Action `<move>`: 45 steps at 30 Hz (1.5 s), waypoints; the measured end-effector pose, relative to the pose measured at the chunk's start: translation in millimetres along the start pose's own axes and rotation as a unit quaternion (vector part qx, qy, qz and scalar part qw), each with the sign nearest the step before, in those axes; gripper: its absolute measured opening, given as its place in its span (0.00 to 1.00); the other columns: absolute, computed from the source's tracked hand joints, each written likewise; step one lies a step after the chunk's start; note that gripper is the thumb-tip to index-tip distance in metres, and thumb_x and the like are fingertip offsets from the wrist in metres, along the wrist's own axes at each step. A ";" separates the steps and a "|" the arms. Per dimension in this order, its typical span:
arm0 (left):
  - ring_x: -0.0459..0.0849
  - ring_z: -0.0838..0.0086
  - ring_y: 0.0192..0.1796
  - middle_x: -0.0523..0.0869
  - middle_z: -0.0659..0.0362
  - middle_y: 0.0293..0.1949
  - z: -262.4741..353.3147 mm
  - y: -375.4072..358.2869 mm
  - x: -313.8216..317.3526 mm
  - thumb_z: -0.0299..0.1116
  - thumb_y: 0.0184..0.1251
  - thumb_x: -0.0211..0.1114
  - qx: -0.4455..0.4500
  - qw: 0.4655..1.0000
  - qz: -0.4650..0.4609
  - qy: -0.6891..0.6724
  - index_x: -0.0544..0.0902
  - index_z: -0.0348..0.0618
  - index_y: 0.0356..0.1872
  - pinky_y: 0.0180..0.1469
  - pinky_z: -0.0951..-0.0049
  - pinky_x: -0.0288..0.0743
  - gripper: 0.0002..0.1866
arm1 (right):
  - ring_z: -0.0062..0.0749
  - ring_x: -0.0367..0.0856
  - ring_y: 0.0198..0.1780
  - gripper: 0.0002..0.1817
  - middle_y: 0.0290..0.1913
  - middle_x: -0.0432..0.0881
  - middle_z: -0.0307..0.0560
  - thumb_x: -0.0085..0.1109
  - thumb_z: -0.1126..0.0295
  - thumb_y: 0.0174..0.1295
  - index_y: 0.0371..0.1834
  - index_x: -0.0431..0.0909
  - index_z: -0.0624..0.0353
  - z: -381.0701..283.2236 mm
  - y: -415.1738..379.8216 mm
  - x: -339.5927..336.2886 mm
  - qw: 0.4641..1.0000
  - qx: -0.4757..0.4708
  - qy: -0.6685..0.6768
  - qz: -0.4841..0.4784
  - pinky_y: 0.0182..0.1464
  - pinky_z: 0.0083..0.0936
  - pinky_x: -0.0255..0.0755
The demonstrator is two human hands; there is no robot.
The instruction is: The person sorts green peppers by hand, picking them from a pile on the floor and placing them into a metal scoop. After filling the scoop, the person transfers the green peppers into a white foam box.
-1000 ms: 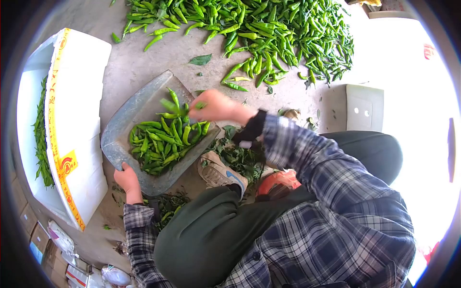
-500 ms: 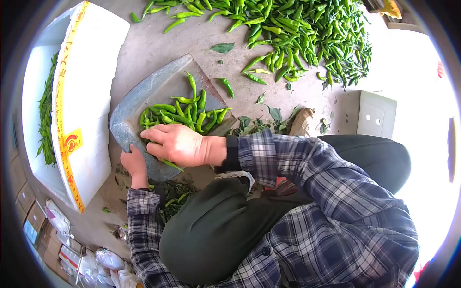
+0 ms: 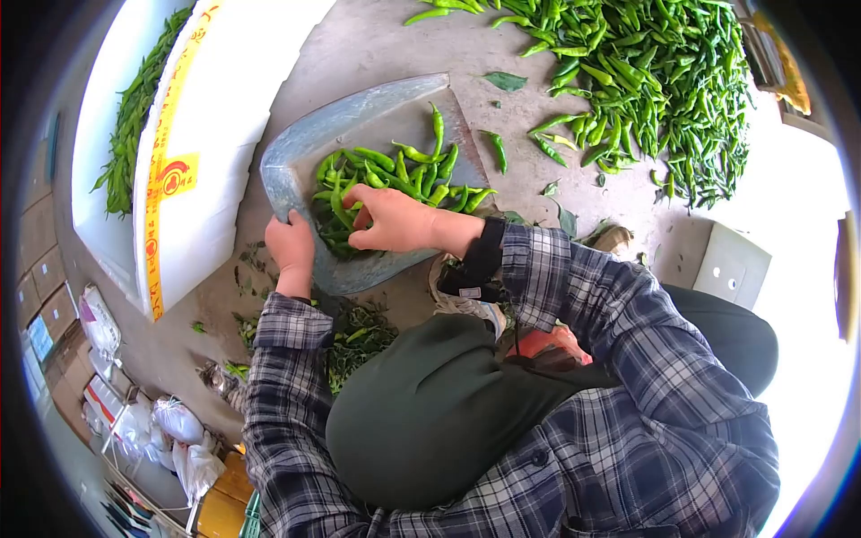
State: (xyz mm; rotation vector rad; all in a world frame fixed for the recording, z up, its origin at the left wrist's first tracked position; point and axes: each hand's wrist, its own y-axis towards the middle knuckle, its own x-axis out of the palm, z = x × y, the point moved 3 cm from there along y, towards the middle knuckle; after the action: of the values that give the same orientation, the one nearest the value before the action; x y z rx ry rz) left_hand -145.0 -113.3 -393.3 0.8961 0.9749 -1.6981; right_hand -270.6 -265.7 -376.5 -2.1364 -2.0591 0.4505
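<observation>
A grey metal dustpan-like scoop (image 3: 300, 148) rests on the floor with a heap of green chili peppers (image 3: 395, 170) in it. My left hand (image 3: 290, 247) is closed round the scoop's near-left rim, thumb over the edge. Above the peppers in the scoop is my right hand (image 3: 395, 220), its thumb and forefinger bent and apart. Peppers show in the gap between them, and I see none gripped. The right hand's other fingers are partly hidden.
A large pile of green chili peppers (image 3: 655, 90) covers the floor at upper right. On the left stands a white foam box (image 3: 229, 134) holding more peppers. Loose leaves and stems (image 3: 363, 336) lie by my knee. A grey box (image 3: 731, 264) stands at right; bags (image 3: 179, 421) are lower left.
The view has shifted, so the scoop, box and pile appear farther right. My right hand's fingers have spread, and the pepper below them is no longer visible. My left hand keeps the rim.
</observation>
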 end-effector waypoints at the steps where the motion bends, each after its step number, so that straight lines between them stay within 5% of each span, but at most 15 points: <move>1: 0.78 0.47 0.36 0.81 0.40 0.30 -0.7 0.2 0.6 0.35 0.57 0.54 -0.001 1.000 0.000 0.005 0.79 0.31 0.33 0.40 0.56 0.69 0.15 | 0.41 0.79 0.36 0.23 0.34 0.81 0.49 0.57 0.66 0.48 0.48 0.68 0.63 1.9 1.9 -0.1 1.000 -0.002 0.000 -0.002 0.40 0.30 0.72; 5: 0.78 0.46 0.36 0.81 0.41 0.30 -2.1 0.1 1.1 0.36 0.57 0.53 -0.006 1.000 -0.004 0.015 0.79 0.32 0.34 0.40 0.57 0.69 0.15 | 0.20 0.78 0.23 0.09 0.25 0.79 0.42 0.52 0.73 0.51 0.33 0.77 0.65 8.2 0.4 -5.6 0.994 0.060 0.084 -0.026 0.27 0.20 0.73; 9: 0.78 0.47 0.37 0.81 0.41 0.31 -5.6 1.0 2.6 0.36 0.57 0.53 -0.008 1.000 -0.001 0.008 0.80 0.32 0.34 0.40 0.56 0.70 0.15 | 0.19 0.78 0.23 0.08 0.25 0.80 0.41 0.52 0.72 0.52 0.32 0.78 0.63 16.7 -20.6 -20.9 0.977 0.135 0.140 -0.091 0.27 0.18 0.73; 13: 0.79 0.48 0.37 0.81 0.42 0.31 -4.5 1.0 2.4 0.36 0.56 0.54 -0.018 1.000 -0.001 0.013 0.80 0.34 0.34 0.41 0.57 0.70 0.14 | 0.31 0.80 0.27 0.08 0.25 0.80 0.47 0.51 0.71 0.50 0.31 0.79 0.61 30.0 -19.9 -24.4 0.993 0.049 -0.101 -0.020 0.34 0.26 0.74; 16: 0.79 0.48 0.37 0.81 0.42 0.31 -4.1 1.0 2.6 0.36 0.56 0.54 -0.022 1.000 -0.003 0.008 0.80 0.33 0.34 0.40 0.58 0.70 0.15 | 0.43 0.78 0.37 0.08 0.30 0.79 0.50 0.52 0.69 0.50 0.30 0.79 0.59 30.5 7.7 -17.1 0.956 -0.002 -0.274 0.108 0.39 0.36 0.72; 20: 0.79 0.48 0.37 0.81 0.42 0.31 -4.0 1.1 1.4 0.36 0.56 0.54 -0.018 1.000 -0.009 0.006 0.80 0.35 0.34 0.41 0.57 0.70 0.14 | 0.46 0.78 0.39 0.10 0.35 0.78 0.52 0.52 0.67 0.50 0.30 0.80 0.60 29.6 44.1 6.4 0.916 0.048 -0.395 0.048 0.41 0.36 0.73; 25: 0.79 0.48 0.37 0.81 0.42 0.30 -5.4 1.1 2.6 0.36 0.56 0.54 -0.012 1.000 0.008 0.005 0.80 0.34 0.34 0.40 0.57 0.70 0.14 | 0.46 0.80 0.41 0.10 0.42 0.78 0.55 0.52 0.72 0.49 0.33 0.81 0.61 27.5 58.5 19.0 0.924 0.064 -0.376 -0.007 0.40 0.34 0.75; 28: 0.79 0.48 0.37 0.81 0.42 0.30 -5.5 3.1 2.9 0.36 0.55 0.54 -0.005 1.000 0.014 0.001 0.80 0.34 0.33 0.40 0.56 0.70 0.14 | 0.44 0.80 0.38 0.09 0.36 0.80 0.53 0.52 0.70 0.48 0.30 0.81 0.58 30.3 55.0 8.8 0.935 0.067 -0.347 0.015 0.39 0.35 0.74; 33: 0.79 0.46 0.35 0.80 0.40 0.28 -15.9 5.5 8.9 0.35 0.55 0.55 0.010 1.000 0.025 0.002 0.79 0.31 0.31 0.39 0.56 0.70 0.14 | 0.44 0.78 0.27 0.13 0.22 0.79 0.50 0.51 0.60 0.51 0.24 0.78 0.59 19.6 -1.5 -21.3 0.990 -0.079 -0.120 0.008 0.30 0.35 0.72; 35: 0.79 0.46 0.34 0.80 0.40 0.28 -14.0 3.5 8.1 0.35 0.55 0.55 0.021 1.000 0.017 -0.010 0.79 0.31 0.31 0.38 0.56 0.70 0.14 | 0.42 0.78 0.24 0.15 0.20 0.78 0.50 0.52 0.58 0.51 0.21 0.78 0.60 12.7 -35.9 -49.9 0.979 0.026 -0.041 -0.199 0.28 0.32 0.71; 37: 0.79 0.46 0.34 0.80 0.40 0.28 -10.9 3.3 6.1 0.35 0.56 0.54 0.030 0.999 0.015 -0.015 0.79 0.30 0.31 0.38 0.56 0.70 0.15 | 0.42 0.78 0.22 0.13 0.20 0.79 0.51 0.53 0.63 0.48 0.16 0.77 0.61 20.6 -76.8 -68.2 0.862 0.225 -0.204 -0.405 0.26 0.33 0.71; 39: 0.79 0.47 0.34 0.80 0.40 0.28 -11.0 3.9 6.1 0.35 0.56 0.54 0.002 1.000 -0.001 -0.002 0.79 0.30 0.32 0.38 0.57 0.70 0.15 | 0.41 0.78 0.22 0.13 0.20 0.79 0.50 0.53 0.63 0.49 0.16 0.77 0.61 58.8 -113.2 -87.4 0.826 0.062 -0.472 -0.302 0.26 0.32 0.71; 41: 0.79 0.47 0.34 0.81 0.40 0.28 -13.4 6.4 8.5 0.36 0.56 0.54 0.005 1.000 -0.005 -0.008 0.79 0.30 0.32 0.38 0.58 0.69 0.15 | 0.42 0.79 0.24 0.13 0.19 0.79 0.49 0.54 0.63 0.49 0.16 0.78 0.60 70.7 -99.4 -121.1 0.834 0.193 -0.498 -0.140 0.27 0.34 0.73; 45: 0.79 0.48 0.36 0.81 0.41 0.30 -8.0 3.0 5.3 0.35 0.57 0.54 0.021 1.000 0.000 -0.010 0.78 0.29 0.35 0.39 0.59 0.69 0.15 | 0.45 0.80 0.30 0.10 0.26 0.79 0.53 0.53 0.64 0.50 0.30 0.75 0.59 111.3 -61.9 -138.7 0.850 0.132 -0.495 0.123 0.30 0.37 0.74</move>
State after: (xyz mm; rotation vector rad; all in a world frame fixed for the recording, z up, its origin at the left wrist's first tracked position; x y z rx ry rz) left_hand -142.5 -108.8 -401.9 0.9042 0.9282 -1.7301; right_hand -366.3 -411.8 -446.7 -2.1944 -1.8478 2.0974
